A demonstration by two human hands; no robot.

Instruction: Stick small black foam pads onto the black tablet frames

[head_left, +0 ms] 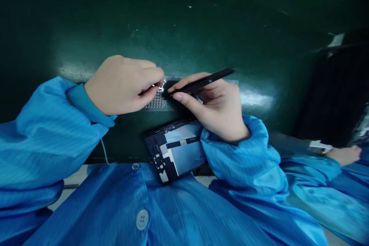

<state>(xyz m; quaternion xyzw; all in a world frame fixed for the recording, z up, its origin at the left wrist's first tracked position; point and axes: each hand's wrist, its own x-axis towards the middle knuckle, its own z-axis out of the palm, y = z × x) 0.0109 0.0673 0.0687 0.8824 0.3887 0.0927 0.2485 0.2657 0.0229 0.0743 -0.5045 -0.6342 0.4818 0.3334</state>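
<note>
My left hand point(127, 84) is closed, thumb and forefinger pinched at the edge of a sheet of small pale pads in rows point(155, 102). A bright glint shows at its fingertips, but what they grip is too small to make out. My right hand point(213, 103) holds black tweezers point(204, 82) like a pen, their tips pointing down-left close to my left fingertips. Below the sheet, nearer to my body, lies an opened device like a tablet or large phone point(184, 157), tilted, its inner parts showing. My right sleeve covers its right end.
The dark green tabletop point(173, 27) stretches away in front. At the right, a co-worker's hand point(344, 155) and blue sleeve point(314, 171) are beside a striped white piece point(319, 145). A large dark object point(331, 92) stands behind them.
</note>
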